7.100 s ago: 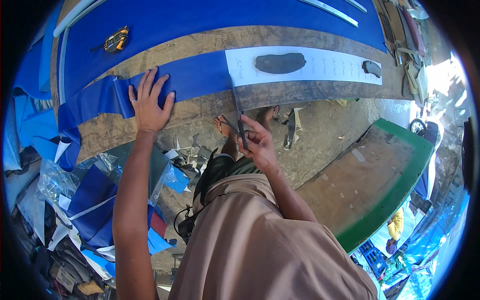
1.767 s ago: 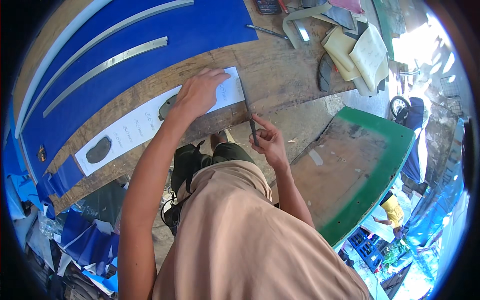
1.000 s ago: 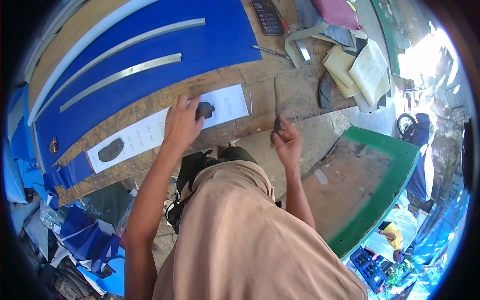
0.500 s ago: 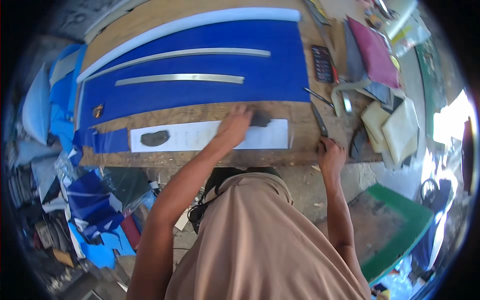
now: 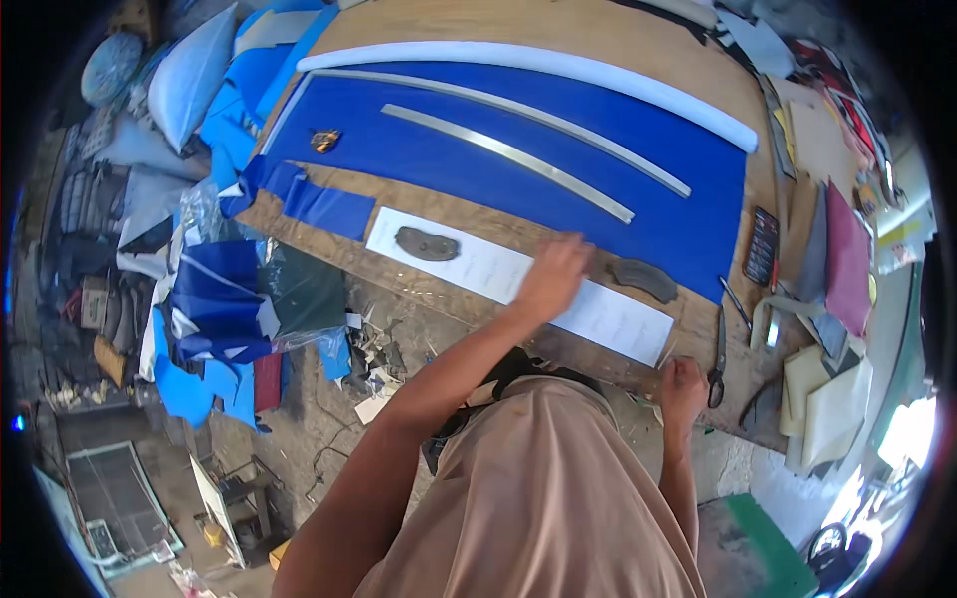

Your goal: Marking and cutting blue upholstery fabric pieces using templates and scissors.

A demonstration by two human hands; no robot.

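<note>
My left hand lies over the middle of a long white printed paper strip at the table's near edge; its fingers are smeared by motion. Left of it on the strip sits a dark grey curved flat piece. A similar dark curved piece lies on bare wood just beyond the strip, right of that hand. My right hand is curled closed beside the strip's right end, and whatever its fingers hold is hidden. Close to its right are scissors, apart from the hand.
Blue sheet material covers much of the wooden table, bearing two metal strips and a white roll. At right lie a phone, a pen, a maroon cushion and pale folded pads. Scraps litter the floor at left.
The view has turned, so the table appears tilted. The dark piece by my left hand now lies apart from it, beyond the strip. My right hand has left the scissors and moved left.
</note>
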